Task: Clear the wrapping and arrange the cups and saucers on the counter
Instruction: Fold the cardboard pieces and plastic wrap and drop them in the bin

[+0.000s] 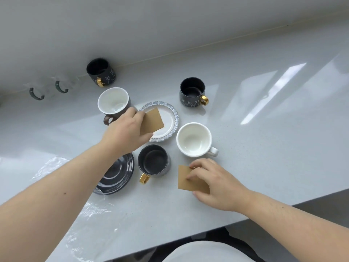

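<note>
**A:** Cups and saucers status?

**B:** Both hands on packing card. My left hand (126, 129) has fingers closed round a brown card (152, 121), held over the white saucer (170, 118), which still shows crinkled wrap at its rim. My right hand (213, 183) is pressing a second card (186, 180) flat on the counter (264, 148) — fingers spread on top, thumb at its near edge. Pinned, not lifted.

**A:** And around that?

**B:** White cup (194, 139) just beyond the right hand. Dark cup with gold handle (154, 161) between the hands, dark saucer (117, 176) just beside it, under my left forearm. Brown-outside cup (114, 104) touching my left knuckles, or nearly — can't tell. Two more dark cups, one mid-counter (192, 91), one at the back wall (101, 72).

**A:** Progress?

**B:** Roughly halfway, I'd say. Cups look unwrapped. Clear film (79, 214) is loose on the counter at left, cards not cleared, no cup sits on a saucer yet.
</note>
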